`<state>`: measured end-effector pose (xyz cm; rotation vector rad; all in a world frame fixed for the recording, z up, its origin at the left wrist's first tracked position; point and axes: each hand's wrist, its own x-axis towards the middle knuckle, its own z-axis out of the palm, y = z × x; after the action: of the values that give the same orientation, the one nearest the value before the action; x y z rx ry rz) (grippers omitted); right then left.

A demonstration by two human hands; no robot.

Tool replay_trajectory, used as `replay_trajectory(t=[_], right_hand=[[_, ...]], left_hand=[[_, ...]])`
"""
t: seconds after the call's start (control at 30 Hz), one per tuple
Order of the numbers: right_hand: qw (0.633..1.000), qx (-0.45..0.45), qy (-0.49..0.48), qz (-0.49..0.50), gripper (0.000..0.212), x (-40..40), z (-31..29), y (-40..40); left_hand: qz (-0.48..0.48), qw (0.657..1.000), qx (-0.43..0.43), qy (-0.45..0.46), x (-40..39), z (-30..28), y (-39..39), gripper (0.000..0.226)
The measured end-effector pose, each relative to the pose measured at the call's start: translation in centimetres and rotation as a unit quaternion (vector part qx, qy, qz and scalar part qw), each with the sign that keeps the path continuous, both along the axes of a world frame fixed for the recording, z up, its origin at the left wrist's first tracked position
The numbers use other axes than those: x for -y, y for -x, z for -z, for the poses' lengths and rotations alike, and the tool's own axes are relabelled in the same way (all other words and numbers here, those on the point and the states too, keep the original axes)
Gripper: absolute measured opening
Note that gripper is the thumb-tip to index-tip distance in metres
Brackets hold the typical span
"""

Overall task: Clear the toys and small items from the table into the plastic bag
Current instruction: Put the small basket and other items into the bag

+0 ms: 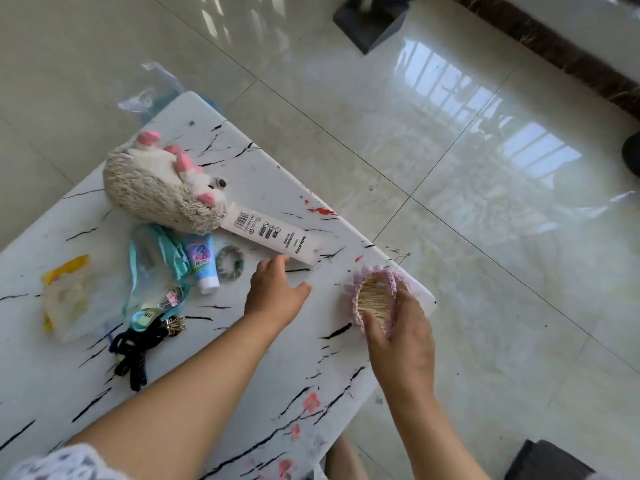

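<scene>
Right hand (398, 327) grips the straw basket (375, 299) at center right; left hand (277, 289), fingers relaxed, nears the white box (273, 233). Nothing bagged visibly.

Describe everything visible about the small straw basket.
The small straw basket is a shallow oval of pale woven straw, trimmed round its rim with pink lacy edging. It appears empty and tilted, its opening facing the camera. It sits near the marble-patterned table edge, held in the right hand, fingers curled round its rim.

Glossy marble-look table (242, 341), woven-straw basket (375, 299)
</scene>
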<state>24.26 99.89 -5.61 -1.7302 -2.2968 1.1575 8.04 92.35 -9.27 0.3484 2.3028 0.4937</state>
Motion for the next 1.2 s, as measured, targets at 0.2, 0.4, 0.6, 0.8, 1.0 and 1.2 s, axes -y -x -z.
replay_trajectory(t=[0.2,0.4,0.6,0.8,1.0,1.2], right_hand=[[0.999,-0.027,0.038,0.022,0.010,-0.8,3.5,-0.7],[0.991,-0.059,0.106,0.056,0.039,-1.6,4.3,-1.6],[0.973,-0.117,0.157,0.125,0.043,-1.7,3.1,-1.7],[0.972,-0.154,0.117,0.132,0.019,-0.7,-0.7,-2.5],[0.972,-0.173,0.054,0.150,0.025,3.5,-6.6,-5.8],[0.971,-0.149,-0.005,0.186,0.021,9.9,-11.6,-12.9]], left_hand=[[0.171,0.975,-0.123,0.074,-2.8,6.1,2.7,0.078],[0.270,0.934,-0.206,0.107,-3.2,8.0,3.6,0.058],[0.326,0.932,-0.156,0.031,-4.2,4.9,1.7,0.031],[0.329,0.932,-0.152,0.009,-2.3,-0.1,-1.6,0.020],[0.256,0.959,-0.114,-0.036,2.6,-5.9,-4.7,0.020],[0.258,0.955,-0.069,-0.131,7.8,-11.5,-10.2,0.013]])
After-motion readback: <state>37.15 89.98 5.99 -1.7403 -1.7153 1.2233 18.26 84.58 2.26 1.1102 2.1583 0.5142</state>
